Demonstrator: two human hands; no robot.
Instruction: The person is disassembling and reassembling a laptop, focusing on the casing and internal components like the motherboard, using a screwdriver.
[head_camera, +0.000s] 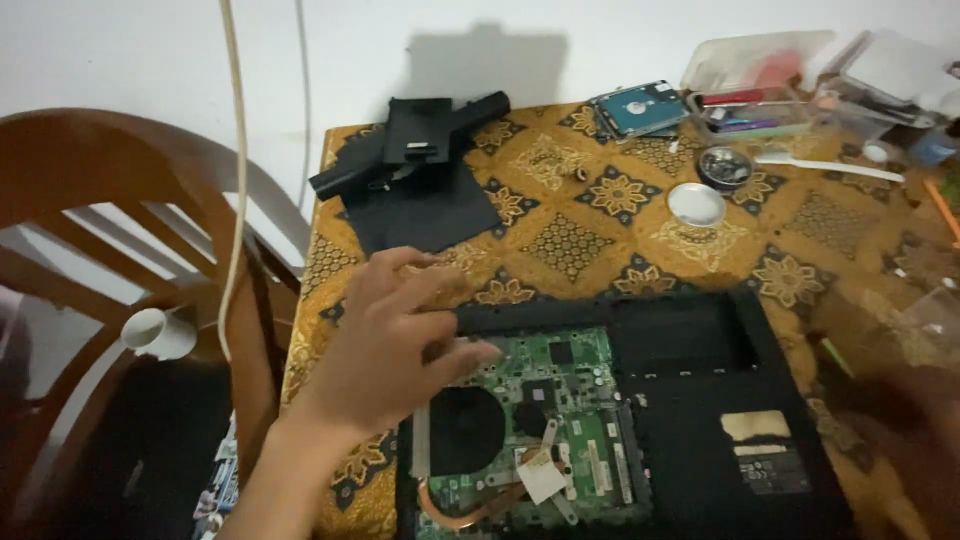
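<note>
Opened laptop (640, 420) on table (580, 240), hard drive (640, 108) behind it.

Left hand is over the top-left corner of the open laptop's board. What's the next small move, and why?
Probably lower the left hand so its fingertips settle on the green circuit board by the round black fan. The fingers hover right at the board's upper edge, and the right hand is only a blur at the laptop base.

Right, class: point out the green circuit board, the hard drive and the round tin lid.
green circuit board (575, 385), head view, on its bare upper middle.
hard drive (640, 108), head view, on its blue top plate.
round tin lid (696, 203), head view, on its centre.
</note>
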